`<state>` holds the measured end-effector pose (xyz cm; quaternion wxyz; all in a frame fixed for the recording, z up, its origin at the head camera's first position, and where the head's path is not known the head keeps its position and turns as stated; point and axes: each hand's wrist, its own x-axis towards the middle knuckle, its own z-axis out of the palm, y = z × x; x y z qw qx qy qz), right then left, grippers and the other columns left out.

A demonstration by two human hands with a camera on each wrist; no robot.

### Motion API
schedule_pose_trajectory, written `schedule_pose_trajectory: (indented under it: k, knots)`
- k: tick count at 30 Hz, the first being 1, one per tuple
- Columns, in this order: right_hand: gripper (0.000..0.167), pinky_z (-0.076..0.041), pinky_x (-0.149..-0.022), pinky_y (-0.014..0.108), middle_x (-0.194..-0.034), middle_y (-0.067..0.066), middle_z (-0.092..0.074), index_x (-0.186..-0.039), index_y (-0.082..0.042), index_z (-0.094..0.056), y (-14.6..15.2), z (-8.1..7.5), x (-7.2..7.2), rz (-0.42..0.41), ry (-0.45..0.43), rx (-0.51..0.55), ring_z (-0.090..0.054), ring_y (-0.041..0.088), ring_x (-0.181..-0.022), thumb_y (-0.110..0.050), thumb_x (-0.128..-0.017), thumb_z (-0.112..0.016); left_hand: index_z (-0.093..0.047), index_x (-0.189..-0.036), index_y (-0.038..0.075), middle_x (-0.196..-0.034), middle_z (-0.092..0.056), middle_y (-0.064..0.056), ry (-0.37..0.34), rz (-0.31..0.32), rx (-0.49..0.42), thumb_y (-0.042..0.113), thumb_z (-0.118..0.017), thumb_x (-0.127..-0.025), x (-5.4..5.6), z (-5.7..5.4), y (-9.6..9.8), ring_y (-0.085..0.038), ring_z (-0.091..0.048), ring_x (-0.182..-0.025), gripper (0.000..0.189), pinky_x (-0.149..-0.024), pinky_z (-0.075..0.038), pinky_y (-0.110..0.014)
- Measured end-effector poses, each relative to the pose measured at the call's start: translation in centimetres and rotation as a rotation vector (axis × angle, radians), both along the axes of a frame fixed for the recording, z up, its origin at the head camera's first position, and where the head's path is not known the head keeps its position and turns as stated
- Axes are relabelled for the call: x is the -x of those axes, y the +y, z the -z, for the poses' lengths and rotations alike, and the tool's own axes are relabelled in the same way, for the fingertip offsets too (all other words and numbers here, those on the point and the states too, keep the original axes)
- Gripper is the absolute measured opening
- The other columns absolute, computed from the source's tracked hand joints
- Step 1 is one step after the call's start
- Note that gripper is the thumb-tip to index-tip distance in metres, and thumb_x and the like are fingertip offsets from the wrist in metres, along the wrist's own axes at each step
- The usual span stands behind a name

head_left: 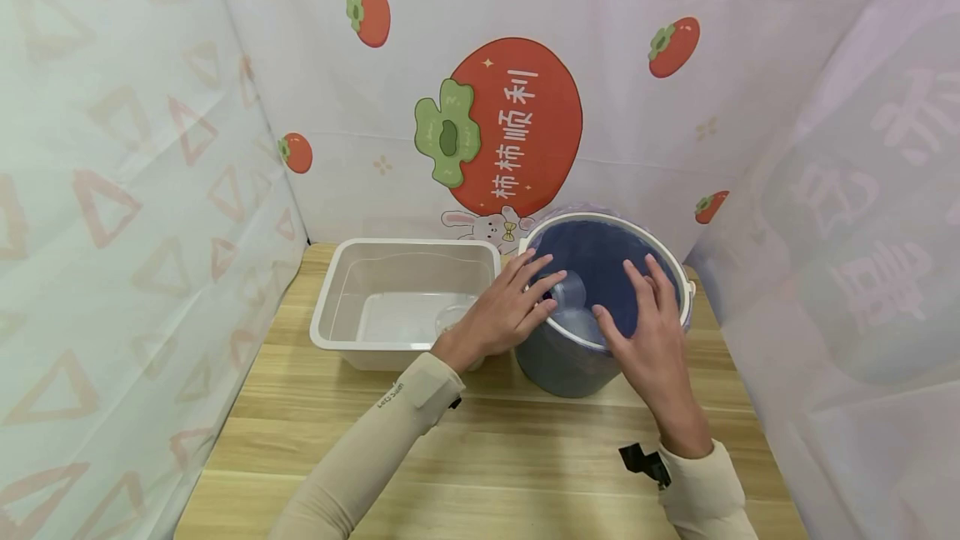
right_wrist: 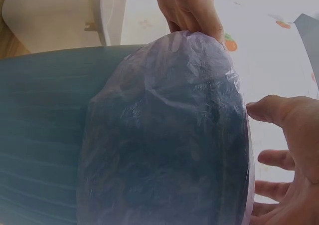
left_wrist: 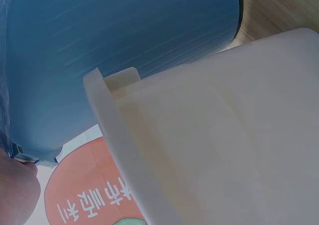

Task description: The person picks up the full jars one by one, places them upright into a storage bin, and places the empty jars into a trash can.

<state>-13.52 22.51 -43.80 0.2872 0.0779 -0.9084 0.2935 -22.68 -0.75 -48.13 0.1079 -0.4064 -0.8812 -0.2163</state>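
Observation:
A blue-grey bucket (head_left: 558, 373) with a white rim stands on the wooden table. A thin, translucent purple plastic bag (right_wrist: 164, 130) is folded down over its outside at the top. Over the left side of the rim lies my left hand (head_left: 502, 311), its fingers spread and pointing into the mouth. My right hand (head_left: 652, 348) is at the front right of the rim, fingers apart, with nothing between them. Its thumb is right at the bag's edge in the right wrist view. Clear, rounded plastic (head_left: 576, 307) shows inside the bucket.
Left of the bucket, close beside it, is a white rectangular basin (head_left: 330, 298). A clear round item (head_left: 450, 317) shows in it, partly behind my left wrist. Printed cloth walls (head_left: 360, 107) enclose the wooden table (head_left: 510, 473) at the back and both sides.

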Motion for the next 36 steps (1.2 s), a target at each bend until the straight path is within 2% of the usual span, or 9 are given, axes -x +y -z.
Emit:
schedule_pose_trajectory:
  k: [6,11,17,25,36]
  knots:
    - [0.076,-0.047,-0.107,0.077,-0.171,0.029,-0.034,-0.160,0.000,-0.049,0.15,-0.02,-0.31,0.005,-0.032,-0.003,-0.049,0.056,-0.143,-0.015,-0.094,-0.084,-0.043,-0.169,0.022,-0.179,-0.032,-0.009,0.009,-0.010,0.007,0.044,-0.041,-0.116,0.02,0.03,-0.06,-0.036,-0.021,-0.168,0.058,-0.139,-0.017,-0.051]
    - [0.075,-0.046,-0.104,0.078,-0.172,0.028,-0.036,-0.161,-0.002,-0.050,0.21,-0.14,-0.56,0.003,-0.059,-0.029,-0.045,0.057,-0.145,-0.017,-0.095,-0.083,-0.043,-0.169,0.022,-0.178,-0.034,-0.012,0.015,-0.009,0.001,0.044,-0.041,-0.115,0.07,0.12,-0.06,-0.037,-0.021,-0.169,0.058,-0.138,-0.019,-0.054]
    - [0.076,-0.045,-0.104,0.080,-0.171,0.027,-0.037,-0.161,-0.004,-0.050,0.23,-0.22,-0.68,-0.006,-0.061,-0.048,-0.043,0.058,-0.148,-0.019,-0.095,-0.082,-0.043,-0.169,0.023,-0.179,-0.032,-0.009,0.013,-0.016,0.007,0.046,-0.039,-0.115,-0.12,-0.04,-0.03,-0.036,-0.020,-0.169,0.058,-0.138,-0.020,-0.055]
    - [0.078,-0.037,-0.115,0.078,-0.167,0.027,-0.044,-0.163,-0.004,-0.049,0.39,-0.18,-0.69,-0.030,-0.032,-0.073,-0.042,0.056,-0.150,-0.020,-0.094,-0.082,-0.044,-0.169,0.023,-0.179,-0.032,-0.009,0.015,-0.020,0.004,0.046,-0.040,-0.115,-0.10,-0.06,0.02,-0.036,-0.020,-0.169,0.058,-0.139,-0.018,-0.053]
    - [0.078,-0.036,-0.119,0.077,-0.166,0.026,-0.047,-0.163,-0.006,-0.049,0.27,-0.42,-0.92,-0.031,-0.068,-0.123,-0.040,0.054,-0.153,-0.025,-0.094,-0.082,-0.043,-0.169,0.021,-0.179,-0.031,-0.012,0.031,-0.014,0.011,0.044,-0.042,-0.116,-0.16,-0.19,0.01,-0.038,-0.021,-0.168,0.058,-0.139,-0.018,-0.052]
